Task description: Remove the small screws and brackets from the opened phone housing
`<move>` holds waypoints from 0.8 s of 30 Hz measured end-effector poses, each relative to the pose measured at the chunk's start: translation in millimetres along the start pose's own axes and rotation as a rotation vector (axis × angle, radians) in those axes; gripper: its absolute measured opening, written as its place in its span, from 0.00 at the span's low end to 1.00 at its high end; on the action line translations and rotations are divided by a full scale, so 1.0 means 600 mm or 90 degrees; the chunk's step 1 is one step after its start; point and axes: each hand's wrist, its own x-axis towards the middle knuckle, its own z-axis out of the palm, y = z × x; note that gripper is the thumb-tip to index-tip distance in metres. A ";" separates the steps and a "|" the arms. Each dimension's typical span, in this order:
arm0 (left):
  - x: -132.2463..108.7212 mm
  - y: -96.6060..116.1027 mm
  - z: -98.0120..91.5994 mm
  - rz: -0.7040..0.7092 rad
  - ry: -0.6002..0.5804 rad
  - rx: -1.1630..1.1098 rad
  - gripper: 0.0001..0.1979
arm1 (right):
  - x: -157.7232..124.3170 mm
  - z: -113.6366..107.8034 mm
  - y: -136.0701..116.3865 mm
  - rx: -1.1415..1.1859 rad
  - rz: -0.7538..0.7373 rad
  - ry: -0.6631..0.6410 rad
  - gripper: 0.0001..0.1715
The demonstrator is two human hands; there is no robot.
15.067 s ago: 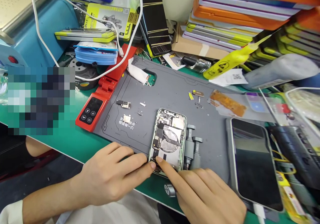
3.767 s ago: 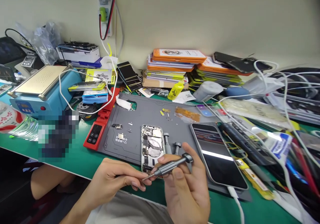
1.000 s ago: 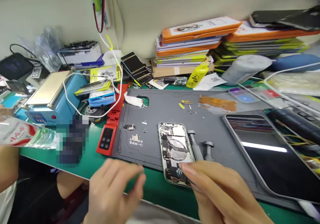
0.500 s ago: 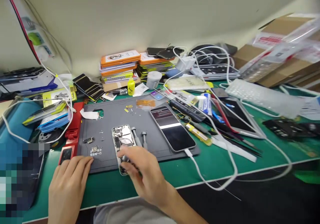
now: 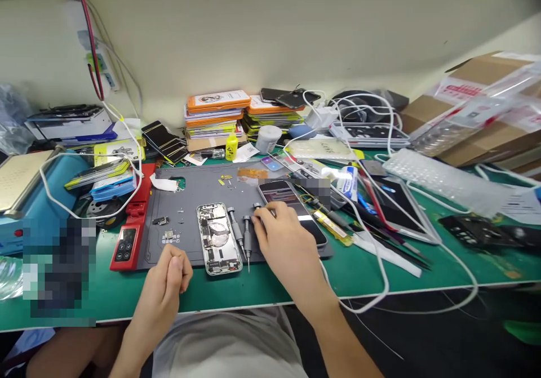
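An opened phone (image 5: 218, 243) with bare inner parts lies on a grey work mat (image 5: 198, 181). Two grey screwdrivers (image 5: 237, 232) rest side by side just right of it. My right hand (image 5: 291, 248) is closed at the fingertips around the top of a third screwdriver (image 5: 257, 205), most of which is hidden. Behind that hand lies a dark-screened phone (image 5: 310, 223), partly covered by it. My left hand (image 5: 167, 279) is curled shut at the mat's front edge, left of the opened phone. Small metal parts (image 5: 169, 235) lie just beyond the left hand.
A red device with buttons (image 5: 125, 245) borders the mat on the left. Stacked boxes (image 5: 217, 113) and a yellow bottle (image 5: 231, 147) stand behind. Tools, white cables (image 5: 376, 220) and a framed screen (image 5: 399, 200) crowd the right side. Cardboard boxes (image 5: 469, 96) sit at back right.
My right hand has left the opened phone and moved right, beside the screwdrivers. My left hand has lifted from the mat's left corner, shifted right and curled. The camera view has shifted.
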 end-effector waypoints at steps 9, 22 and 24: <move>0.007 -0.025 0.007 -0.037 -0.023 -0.066 0.31 | -0.006 -0.010 -0.018 0.055 0.029 -0.098 0.38; 0.001 -0.026 0.013 -0.066 0.010 -0.121 0.30 | -0.004 -0.038 -0.016 0.291 0.019 0.008 0.15; 0.000 -0.027 0.014 -0.071 0.012 -0.148 0.30 | -0.017 -0.038 -0.015 0.319 0.010 0.062 0.12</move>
